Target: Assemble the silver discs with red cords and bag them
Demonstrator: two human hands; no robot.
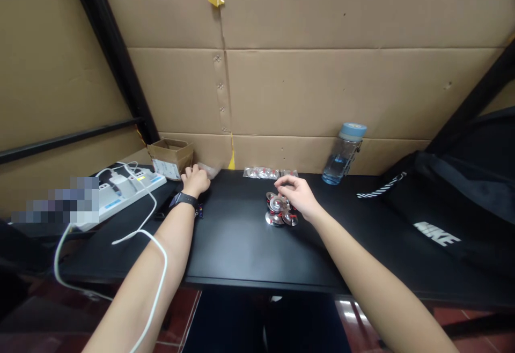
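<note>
At the middle of the black table point(237, 240), the right hand point(298, 195) is bent over the far right edge of a pile of shiny metal discs with red parts point(277, 204). Its fingers are curled, thumb and forefinger close; from where I stand I cannot tell whether they grip a disc.

Recommended handling, in my judgement: pinch one top disc by its rim and raise it straight up, since the stacked pieces look liable to slide. A second hand steadying the pile would help. The left hand point(196, 180), however, is well apart at far left, fingers bent just beside an open cardboard box point(173, 154); whether it holds anything cannot be determined.

Markings. The box carries a white label point(166, 169), its print too small to read. Discs in clear packets point(261, 173) lie along the far edge; no legible wording. The blue-lidded bottle point(340, 160), far right, shows no readable brand. On the black bag point(402, 203) at right, white lettering point(436, 233) reads "NIKE".
</note>
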